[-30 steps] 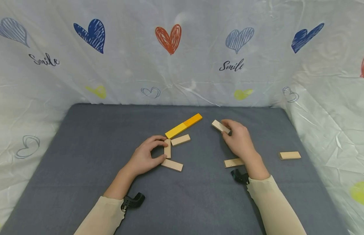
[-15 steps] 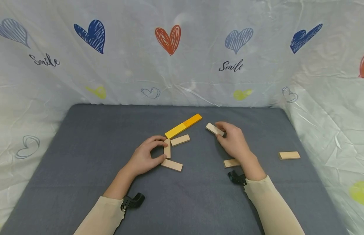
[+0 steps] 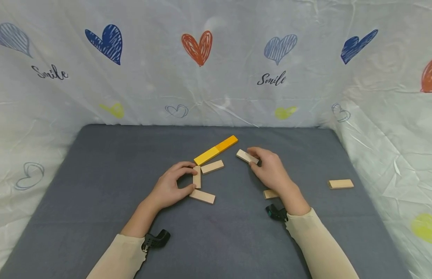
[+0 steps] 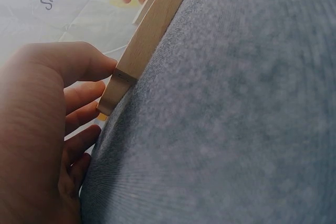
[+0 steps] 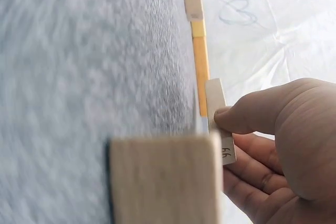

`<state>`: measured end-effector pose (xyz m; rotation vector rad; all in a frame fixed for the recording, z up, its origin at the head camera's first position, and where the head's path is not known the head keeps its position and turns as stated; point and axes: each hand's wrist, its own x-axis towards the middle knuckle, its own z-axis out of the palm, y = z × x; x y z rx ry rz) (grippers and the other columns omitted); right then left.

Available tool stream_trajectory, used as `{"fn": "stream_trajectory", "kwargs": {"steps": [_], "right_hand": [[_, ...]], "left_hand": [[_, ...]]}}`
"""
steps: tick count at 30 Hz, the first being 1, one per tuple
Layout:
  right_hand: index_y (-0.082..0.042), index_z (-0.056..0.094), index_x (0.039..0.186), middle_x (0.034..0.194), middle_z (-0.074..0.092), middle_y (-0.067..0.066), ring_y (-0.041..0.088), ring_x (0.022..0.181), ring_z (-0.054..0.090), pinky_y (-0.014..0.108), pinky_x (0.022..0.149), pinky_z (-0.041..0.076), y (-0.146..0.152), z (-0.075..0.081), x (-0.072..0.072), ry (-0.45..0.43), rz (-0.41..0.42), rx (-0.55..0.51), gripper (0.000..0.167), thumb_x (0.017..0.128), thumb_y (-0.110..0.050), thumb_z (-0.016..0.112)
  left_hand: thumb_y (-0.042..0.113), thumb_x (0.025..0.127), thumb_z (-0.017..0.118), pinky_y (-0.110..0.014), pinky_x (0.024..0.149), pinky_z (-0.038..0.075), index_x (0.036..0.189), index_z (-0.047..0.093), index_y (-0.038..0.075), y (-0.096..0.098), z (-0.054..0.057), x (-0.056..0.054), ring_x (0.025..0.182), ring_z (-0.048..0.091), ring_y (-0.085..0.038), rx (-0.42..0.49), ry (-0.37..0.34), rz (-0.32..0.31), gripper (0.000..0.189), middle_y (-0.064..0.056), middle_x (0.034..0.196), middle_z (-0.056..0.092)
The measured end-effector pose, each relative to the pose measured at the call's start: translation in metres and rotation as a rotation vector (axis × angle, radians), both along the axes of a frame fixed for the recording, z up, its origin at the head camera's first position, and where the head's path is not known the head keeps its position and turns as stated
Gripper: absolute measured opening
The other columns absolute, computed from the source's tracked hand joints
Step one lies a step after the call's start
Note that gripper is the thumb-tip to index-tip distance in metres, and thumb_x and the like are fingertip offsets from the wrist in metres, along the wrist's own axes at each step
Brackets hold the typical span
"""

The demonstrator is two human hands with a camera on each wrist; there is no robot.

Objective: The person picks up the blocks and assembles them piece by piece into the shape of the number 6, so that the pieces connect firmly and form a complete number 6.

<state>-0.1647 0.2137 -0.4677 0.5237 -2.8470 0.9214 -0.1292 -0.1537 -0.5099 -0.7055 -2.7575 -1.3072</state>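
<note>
In the head view my left hand [image 3: 168, 188] holds a plain wooden block [image 3: 197, 179] at its two ends, thumb near, fingers far. Two more wooden blocks slant off to its right, an upper block [image 3: 212, 166] and a lower block [image 3: 203, 197]. Beyond them a yellow block [image 3: 206, 155] and an orange block [image 3: 227, 143] lie end to end in a slanting line. My right hand [image 3: 271, 168] pinches another wooden block [image 3: 246, 156] between thumb and fingers, to the right of that line. The right wrist view shows a handwritten mark on this held block [image 5: 220, 119].
A wooden block [image 3: 270, 194] lies partly hidden under the right wrist; it looms blurred in the right wrist view. Another block [image 3: 341, 184] lies near the right edge of the grey cloth-covered table [image 3: 216, 244]. A white curtain [image 3: 139, 89] with hearts hangs behind.
My right hand has moved left and slightly nearer with its wooden block, toward the orange block. The left hand stays where it was on its block.
</note>
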Motion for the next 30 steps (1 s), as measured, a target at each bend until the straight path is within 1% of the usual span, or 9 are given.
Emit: {"fn": "stream_trajectory", "kwargs": {"steps": [8,14,22,30], "right_hand": [[-0.005,0.065,0.148,0.139,0.071,0.013,0.034,0.125,0.067,0.056,0.103,0.056,-0.008,-0.001,0.003,-0.028,0.065,0.017,0.047,0.103,-0.007,0.075],[-0.006,0.065,0.149,0.140,0.071,0.012,0.033,0.125,0.067,0.056,0.104,0.056,-0.009,-0.003,0.003,-0.020,0.082,0.018,0.047,0.103,-0.008,0.075],[-0.007,0.065,0.149,0.139,0.071,0.011,0.032,0.124,0.067,0.056,0.105,0.054,-0.012,-0.006,0.003,-0.021,0.102,0.015,0.047,0.103,-0.008,0.075],[-0.006,0.067,0.147,0.138,0.072,0.011,0.031,0.122,0.069,0.054,0.101,0.057,-0.017,-0.006,0.005,-0.002,0.129,0.011,0.045,0.103,-0.008,0.076]], "left_hand": [[0.023,0.097,0.085,-0.056,0.120,0.043,0.130,0.075,0.023,-0.001,-0.001,-0.001,0.148,0.051,-0.024,-0.003,-0.003,0.001,0.035,0.006,0.153,0.058],[0.022,0.097,0.085,-0.058,0.119,0.044,0.130,0.075,0.022,0.000,-0.001,-0.001,0.148,0.051,-0.025,-0.001,0.006,-0.003,0.035,0.005,0.153,0.058],[0.022,0.096,0.086,-0.057,0.119,0.044,0.130,0.075,0.022,0.000,-0.001,-0.002,0.148,0.051,-0.024,0.003,0.013,-0.009,0.036,0.006,0.153,0.058],[0.021,0.096,0.086,-0.059,0.118,0.044,0.130,0.075,0.023,-0.001,-0.001,-0.001,0.148,0.052,-0.027,0.005,0.017,-0.007,0.036,0.004,0.154,0.058]]}}
